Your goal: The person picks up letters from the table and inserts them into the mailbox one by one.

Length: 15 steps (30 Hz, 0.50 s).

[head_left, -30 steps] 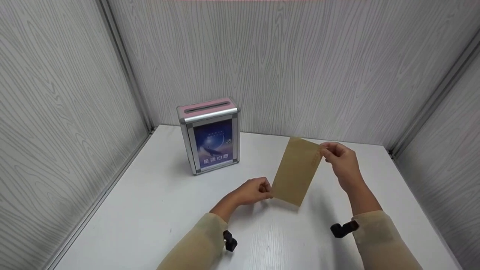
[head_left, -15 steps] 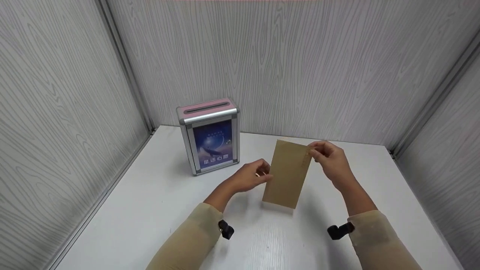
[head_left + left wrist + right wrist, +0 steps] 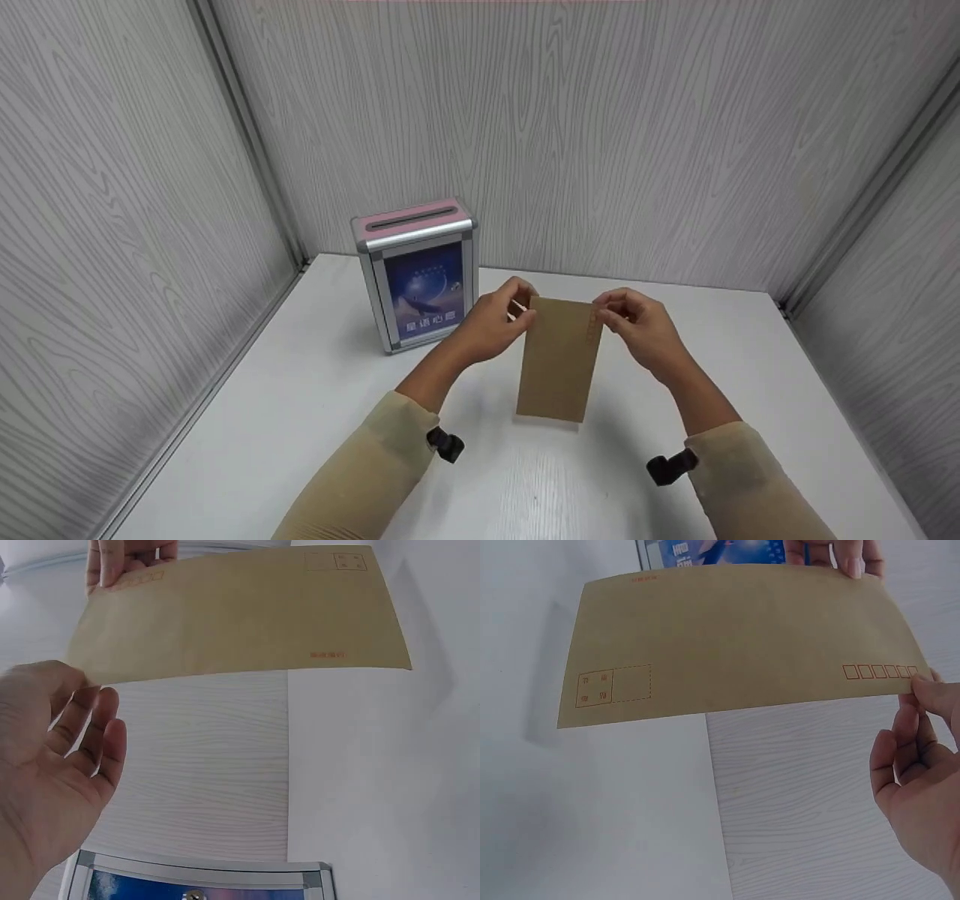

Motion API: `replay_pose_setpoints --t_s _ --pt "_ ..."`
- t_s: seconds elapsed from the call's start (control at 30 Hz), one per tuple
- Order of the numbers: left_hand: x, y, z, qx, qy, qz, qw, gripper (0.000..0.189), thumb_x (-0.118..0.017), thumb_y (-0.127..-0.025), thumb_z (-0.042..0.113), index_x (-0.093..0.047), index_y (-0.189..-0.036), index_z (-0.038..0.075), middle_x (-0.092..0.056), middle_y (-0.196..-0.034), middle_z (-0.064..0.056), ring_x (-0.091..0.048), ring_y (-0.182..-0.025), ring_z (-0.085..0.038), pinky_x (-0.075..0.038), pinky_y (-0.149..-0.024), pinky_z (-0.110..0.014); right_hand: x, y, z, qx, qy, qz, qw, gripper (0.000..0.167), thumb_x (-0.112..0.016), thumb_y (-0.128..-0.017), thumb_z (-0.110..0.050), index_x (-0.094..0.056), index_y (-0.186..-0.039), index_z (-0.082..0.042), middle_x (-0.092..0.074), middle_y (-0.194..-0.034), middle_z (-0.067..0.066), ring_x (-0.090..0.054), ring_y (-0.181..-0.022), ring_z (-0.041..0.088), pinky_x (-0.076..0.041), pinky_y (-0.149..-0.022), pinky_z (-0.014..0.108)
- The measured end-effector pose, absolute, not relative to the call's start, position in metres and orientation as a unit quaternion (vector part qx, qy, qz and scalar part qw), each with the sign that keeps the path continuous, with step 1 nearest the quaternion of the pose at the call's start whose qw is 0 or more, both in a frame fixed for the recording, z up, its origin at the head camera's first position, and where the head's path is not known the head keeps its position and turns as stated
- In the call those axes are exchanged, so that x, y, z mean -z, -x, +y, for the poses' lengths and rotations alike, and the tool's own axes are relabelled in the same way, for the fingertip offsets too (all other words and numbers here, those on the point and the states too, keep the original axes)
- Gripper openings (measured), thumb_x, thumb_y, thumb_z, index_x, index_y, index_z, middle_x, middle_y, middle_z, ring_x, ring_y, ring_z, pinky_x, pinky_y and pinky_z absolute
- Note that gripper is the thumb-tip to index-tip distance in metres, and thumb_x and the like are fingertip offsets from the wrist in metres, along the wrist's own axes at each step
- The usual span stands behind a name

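Note:
A brown paper envelope (image 3: 556,364) hangs lengthwise above the white table, its top edge between my two hands. My left hand (image 3: 491,322) pinches the upper left corner between thumb and fingers. At the upper right corner my right hand (image 3: 641,330) pinches it the same way. Red postcode squares and a stamp frame are printed on the envelope (image 3: 742,645), plain in the right wrist view. Just behind my left hand stands an upright box (image 3: 424,281) with silver edges, a pink top with a dark slot, and a blue picture on its front.
The white table (image 3: 262,420) ends at a wood-grain back panel (image 3: 600,135). Side panels (image 3: 97,225) rise at left and right. A small keyhole lock (image 3: 193,895) sits on the box front.
The left hand has slid up from the envelope's lower left to its upper left corner. The right hand has moved left, and the envelope now hangs straighter.

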<state>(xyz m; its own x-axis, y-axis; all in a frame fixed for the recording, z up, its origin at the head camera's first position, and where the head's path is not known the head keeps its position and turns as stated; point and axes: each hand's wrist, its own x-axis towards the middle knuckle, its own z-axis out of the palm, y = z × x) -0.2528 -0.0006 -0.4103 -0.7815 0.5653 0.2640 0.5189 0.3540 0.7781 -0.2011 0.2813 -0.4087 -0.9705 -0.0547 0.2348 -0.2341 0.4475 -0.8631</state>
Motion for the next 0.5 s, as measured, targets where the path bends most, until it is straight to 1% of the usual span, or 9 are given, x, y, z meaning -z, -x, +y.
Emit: replay_pose_setpoints --t_s 0.1,0.23,0.37,0.43,0.5 --pt "0.406 0.251 -0.003 -0.465 -0.323 0.824 0.008 0.020 -0.058 -0.112 0.019 -0.057 -0.131 0.013 -0.069 -0.125 -0.011 -0.072 -0.113 -0.026 -0.062 -0.097 -0.045 0.406 0.203 0.277 -0.517 -0.088 -0.847 0.090 0.018 -0.070 -0.107 -0.015 -0.072 -0.124 -0.009 -0.067 -0.104 0.003 -0.062 -0.094 0.017 -0.054 -0.079 0.021" --pt "0.403 0.250 -0.007 -0.470 -0.310 0.826 -0.007 0.018 -0.058 -0.112 0.016 -0.057 -0.129 0.012 -0.069 -0.123 -0.013 -0.073 -0.110 -0.027 -0.062 -0.097 -0.046 0.402 0.205 0.271 -0.507 -0.085 -0.853 0.089 0.021 -0.070 -0.107 -0.015 -0.070 -0.126 -0.009 -0.068 -0.108 0.008 -0.062 -0.095 0.017 -0.053 -0.079 0.020" --pt "0.401 0.250 -0.012 -0.473 -0.300 0.829 -0.009 0.017 -0.058 -0.112 0.017 -0.057 -0.129 0.013 -0.071 -0.123 -0.012 -0.073 -0.110 -0.026 -0.062 -0.097 -0.045 0.398 0.207 0.266 -0.479 -0.084 -0.870 0.083 0.022 -0.068 -0.108 -0.014 -0.068 -0.129 -0.009 -0.072 -0.113 0.014 -0.065 -0.098 0.023 -0.054 -0.080 0.018" --pt "0.400 0.249 -0.014 -0.474 -0.297 0.829 -0.006 0.018 -0.058 -0.112 0.018 -0.057 -0.129 0.014 -0.071 -0.124 -0.012 -0.073 -0.110 -0.025 -0.063 -0.097 -0.044 0.396 0.208 0.263 -0.464 -0.088 -0.878 0.082 0.023 -0.067 -0.108 -0.013 -0.065 -0.131 -0.009 -0.074 -0.113 0.016 -0.069 -0.098 0.028 -0.056 -0.081 0.020" --pt "0.398 0.248 -0.017 -0.476 -0.294 0.829 -0.002 0.019 -0.059 -0.112 0.019 -0.057 -0.129 0.014 -0.071 -0.124 -0.012 -0.073 -0.110 -0.024 -0.063 -0.098 -0.043 0.393 0.209 0.261 -0.453 -0.094 -0.883 0.083 0.024 -0.066 -0.108 -0.012 -0.062 -0.132 -0.009 -0.076 -0.113 0.017 -0.072 -0.098 0.032 -0.058 -0.082 0.024"
